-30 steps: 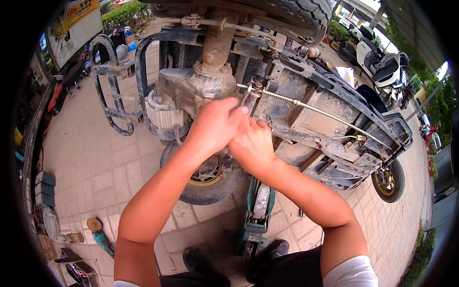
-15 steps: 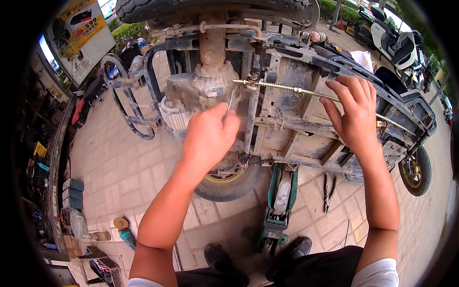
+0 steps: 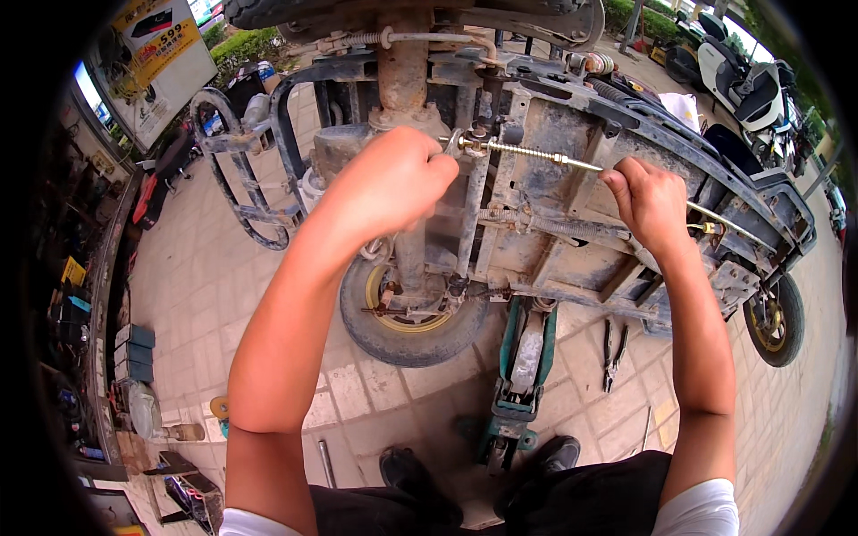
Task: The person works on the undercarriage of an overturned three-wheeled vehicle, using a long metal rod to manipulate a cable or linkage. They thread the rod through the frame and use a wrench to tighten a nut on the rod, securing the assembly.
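Observation:
The underside of a tipped-up vehicle frame (image 3: 572, 134) faces me, rusty and dusty. Across it runs a thin metal brake rod (image 3: 585, 164) with a spring (image 3: 527, 152) near its threaded left end. My left hand (image 3: 393, 183) is closed round a wrench (image 3: 454, 143), whose head sits at that rod end, by a bracket on the frame; most of its handle is hidden in my fist. My right hand (image 3: 651, 201) pinches the rod farther right, thumb and fingers closed on it. Behind my left forearm is a wheel (image 3: 357, 317) with a yellow rim.
A green floor jack (image 3: 521, 375) stands under the frame, between my feet and the vehicle. Pliers (image 3: 613, 355) and a thin rod lie on the paving to its right. At left are a metal rack bar (image 3: 237, 165) and a cluttered shop front. Parked scooters (image 3: 751, 80) stand far right.
My left hand has moved up and turned over, bringing the wrench head to the rod's end. My right hand has lowered slightly and gone from loosely spread fingers to a pinch on the rod.

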A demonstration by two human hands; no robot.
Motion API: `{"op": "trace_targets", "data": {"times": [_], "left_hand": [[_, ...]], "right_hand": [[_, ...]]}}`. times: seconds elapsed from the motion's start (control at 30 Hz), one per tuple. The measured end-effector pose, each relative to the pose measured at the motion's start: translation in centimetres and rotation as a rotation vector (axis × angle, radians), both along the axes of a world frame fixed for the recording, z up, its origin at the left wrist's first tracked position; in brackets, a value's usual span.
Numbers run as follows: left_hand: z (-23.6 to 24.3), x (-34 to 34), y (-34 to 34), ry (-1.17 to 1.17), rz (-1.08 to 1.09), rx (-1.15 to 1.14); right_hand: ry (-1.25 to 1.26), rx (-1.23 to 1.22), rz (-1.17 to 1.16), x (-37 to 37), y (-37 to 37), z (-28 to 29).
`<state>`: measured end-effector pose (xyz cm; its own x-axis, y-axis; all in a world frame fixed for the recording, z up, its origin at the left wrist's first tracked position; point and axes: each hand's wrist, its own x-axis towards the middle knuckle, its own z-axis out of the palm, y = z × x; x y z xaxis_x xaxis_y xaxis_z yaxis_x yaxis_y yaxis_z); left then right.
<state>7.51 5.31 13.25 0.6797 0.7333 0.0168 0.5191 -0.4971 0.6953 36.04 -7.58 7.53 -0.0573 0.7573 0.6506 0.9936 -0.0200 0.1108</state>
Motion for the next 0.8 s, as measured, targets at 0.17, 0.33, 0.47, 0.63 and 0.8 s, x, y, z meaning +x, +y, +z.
{"op": "trace_targets", "data": {"times": [0.17,0.33,0.47,0.63,0.8], "left_hand": [[2.3,0.6,1.0,0.174,-0.046,-0.117],[1.2,0.8,1.0,0.118,-0.044,-0.101],[-5.3,1.9,-1.4,-0.005,0.107,0.353],[-9.7,2.8,-0.6,-0.007,0.234,0.566],[-9.8,-0.2,-2.8,0.014,0.172,0.475]], "right_hand": [[-0.009,0.048,0.003,0.1,0.1,-0.3],[0.056,-0.011,0.024,0.2,-0.1,0.0],[0.083,-0.007,0.015,-0.2,-0.3,0.1],[0.099,0.007,0.022,-0.4,-0.4,0.2],[0.067,0.024,0.025,-0.2,-0.2,0.0]]}}
